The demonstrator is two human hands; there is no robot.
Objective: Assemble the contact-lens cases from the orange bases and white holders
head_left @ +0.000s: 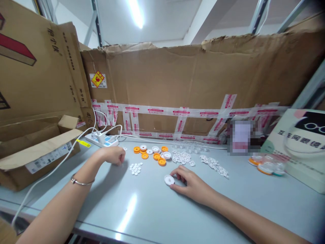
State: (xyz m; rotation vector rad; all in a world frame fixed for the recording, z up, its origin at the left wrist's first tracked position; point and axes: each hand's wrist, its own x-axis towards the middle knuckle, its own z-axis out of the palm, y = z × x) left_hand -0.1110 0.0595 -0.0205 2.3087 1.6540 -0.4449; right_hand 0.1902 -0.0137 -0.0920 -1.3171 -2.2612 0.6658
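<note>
1. White round cap (169, 180): at the right hand's (193, 184) fingertips, left of its palm; round, so no long axis shows.
2. Right hand: nearer; thumb and fingers pinch the cap's rim.
3. Left hand (112, 156): well apart, curled near small white discs (136, 168); whether it holds anything cannot be told.

Right hand (194, 183) pinching white round piece (168, 180), left hand (114, 156) near white discs (136, 169), orange rings (161, 162) beyond

Bench (152, 210) was grey, glossy; taped cardboard (162, 78) stood along its back. Tube light (135, 13) lit, pale ceiling (165, 20). Metal posts (97, 25) rose behind the cardboard.
</note>
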